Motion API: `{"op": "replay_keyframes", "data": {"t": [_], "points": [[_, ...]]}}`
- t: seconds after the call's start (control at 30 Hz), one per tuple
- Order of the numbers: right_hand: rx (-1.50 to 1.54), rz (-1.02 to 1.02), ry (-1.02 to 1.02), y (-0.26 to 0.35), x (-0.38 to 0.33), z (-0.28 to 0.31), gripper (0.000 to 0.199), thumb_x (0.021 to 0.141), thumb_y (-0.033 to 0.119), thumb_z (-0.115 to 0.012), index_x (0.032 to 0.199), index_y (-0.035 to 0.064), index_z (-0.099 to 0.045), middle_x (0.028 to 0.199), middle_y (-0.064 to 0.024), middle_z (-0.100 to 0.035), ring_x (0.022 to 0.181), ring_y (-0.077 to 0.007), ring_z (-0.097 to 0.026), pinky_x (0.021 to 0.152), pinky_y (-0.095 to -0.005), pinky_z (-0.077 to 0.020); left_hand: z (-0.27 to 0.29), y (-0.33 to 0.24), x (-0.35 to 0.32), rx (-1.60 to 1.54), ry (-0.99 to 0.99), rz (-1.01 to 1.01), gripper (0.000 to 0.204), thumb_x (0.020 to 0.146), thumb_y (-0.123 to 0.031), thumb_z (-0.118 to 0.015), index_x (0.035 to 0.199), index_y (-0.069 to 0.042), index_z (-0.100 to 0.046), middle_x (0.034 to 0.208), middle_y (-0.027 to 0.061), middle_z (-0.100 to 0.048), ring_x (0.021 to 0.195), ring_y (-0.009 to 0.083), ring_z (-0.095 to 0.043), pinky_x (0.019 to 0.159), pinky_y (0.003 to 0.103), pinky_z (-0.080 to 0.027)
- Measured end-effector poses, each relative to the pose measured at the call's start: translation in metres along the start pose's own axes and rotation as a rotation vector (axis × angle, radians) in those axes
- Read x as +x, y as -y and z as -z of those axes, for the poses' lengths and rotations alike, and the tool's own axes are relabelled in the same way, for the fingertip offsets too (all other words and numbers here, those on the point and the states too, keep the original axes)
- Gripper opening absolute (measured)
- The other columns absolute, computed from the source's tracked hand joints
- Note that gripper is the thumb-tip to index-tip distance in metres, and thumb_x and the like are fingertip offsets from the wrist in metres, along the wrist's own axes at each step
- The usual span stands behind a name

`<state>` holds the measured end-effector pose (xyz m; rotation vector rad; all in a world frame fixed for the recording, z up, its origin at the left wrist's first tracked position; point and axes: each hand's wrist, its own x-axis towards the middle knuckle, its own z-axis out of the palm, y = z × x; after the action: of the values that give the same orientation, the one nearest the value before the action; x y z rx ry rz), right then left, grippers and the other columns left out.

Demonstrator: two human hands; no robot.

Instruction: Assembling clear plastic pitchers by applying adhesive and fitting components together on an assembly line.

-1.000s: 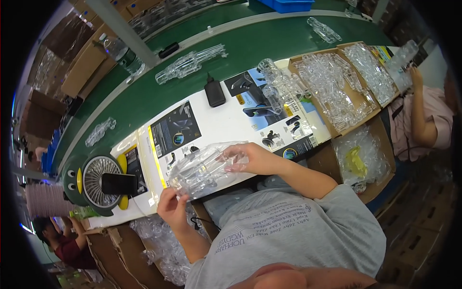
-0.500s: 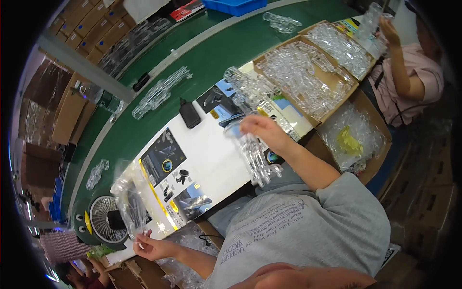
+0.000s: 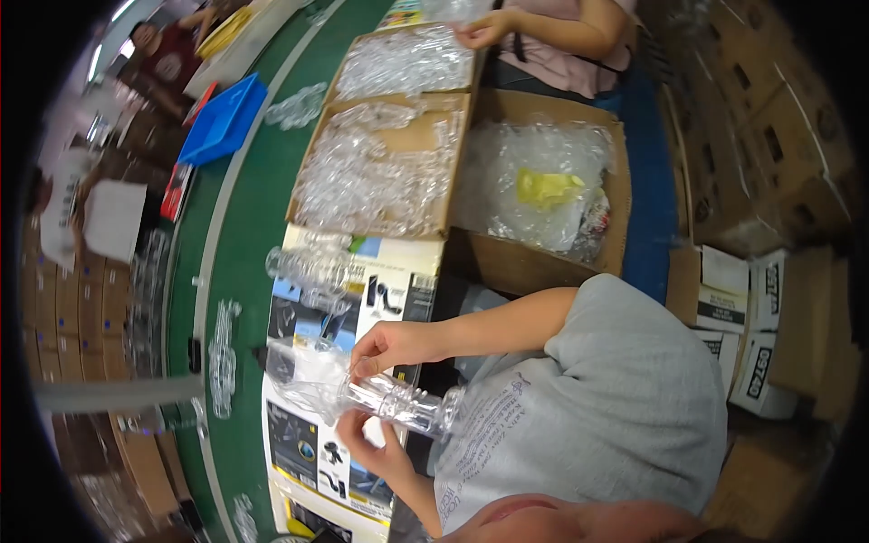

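Observation:
Close to my body, both hands meet around clear plastic items. My right hand comes from the right with thumb and fingers pinched at the near end of a clear molded plastic piece. That piece lies crosswise, its far end against the grey shirt. Below it, my left hand is curled with its fingertips at the edge of a thin clear plastic bag. The bag spreads leftward over the printed white sheet. Where bag and piece meet, the exact contact is hard to make out.
Further up, clear plastic pieces lie on the sheet beside cardboard trays full of similar ones. An open carton holds plastic bags and something yellow. More pieces rest on the green table. Another person's hand is beyond the trays.
The view has swung toward the right. My hands, wide apart before, are now together, bringing the bag from my left hand and the clear piece from my right hand against each other.

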<state>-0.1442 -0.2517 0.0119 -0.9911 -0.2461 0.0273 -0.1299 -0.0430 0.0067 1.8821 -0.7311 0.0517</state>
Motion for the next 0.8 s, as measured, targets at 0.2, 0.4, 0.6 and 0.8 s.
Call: {"op": "replay_keyframes", "data": {"t": [0.2, 0.4, 0.6, 0.8], "points": [[-0.348, 0.173, -0.161, 0.008, -0.004, -0.007, 0.024, 0.085, 0.023, -0.058, 0.091, 0.0011, -0.063, 0.083, -0.0041, -0.066, 0.080, -0.0088, -0.058, 0.075, -0.0231, -0.0430, -0.018, -0.029, 0.027, 0.575, -0.080, -0.803, 0.070, 0.067, -0.033, -0.076, 0.122, -0.018, -0.035, 0.134, 0.0176, -0.031, 0.128, 0.0395, -0.025, 0.099, 0.056, -0.027], [-0.326, 0.293, -0.265, 0.016, -0.015, 0.008, 0.025, 0.084, 0.025, -0.060, 0.094, 0.0019, -0.061, 0.090, -0.0050, -0.063, 0.082, -0.0116, -0.057, 0.076, -0.0262, -0.0449, -0.033, -0.046, 0.030, 0.207, 0.197, -0.641, 0.032, 0.073, -0.024, -0.070, 0.088, -0.009, -0.046, 0.092, 0.0078, -0.059, 0.101, 0.0338, -0.053, 0.098, 0.059, -0.028], [-0.971, 1.019, -1.090, 0.104, -0.094, 0.095, 0.025, 0.072, -0.005, -0.061, 0.083, 0.0079, -0.043, 0.079, -0.0005, -0.045, 0.071, -0.0085, -0.045, 0.066, -0.0227, -0.0408, -0.034, -0.043, 0.045, -0.250, -0.274, -0.361, 0.042, 0.073, -0.035, -0.069, 0.089, -0.010, -0.039, 0.072, 0.0047, -0.048, 0.076, 0.0216, -0.054, 0.084, 0.039, -0.042], [-1.327, 0.259, -1.748, 0.104, -0.171, 0.251, 0.041, 0.068, 0.007, -0.060, 0.108, 0.0084, -0.050, 0.070, -0.0109, -0.054, 0.068, -0.0223, -0.055, 0.063, -0.0309, -0.0432, -0.010, 0.020, 0.054, -0.399, -0.250, -0.314, 0.042, 0.072, -0.021, -0.069, 0.101, -0.005, -0.043, 0.093, 0.0076, -0.052, 0.094, 0.0240, -0.050, 0.087, 0.038, -0.040]]}}
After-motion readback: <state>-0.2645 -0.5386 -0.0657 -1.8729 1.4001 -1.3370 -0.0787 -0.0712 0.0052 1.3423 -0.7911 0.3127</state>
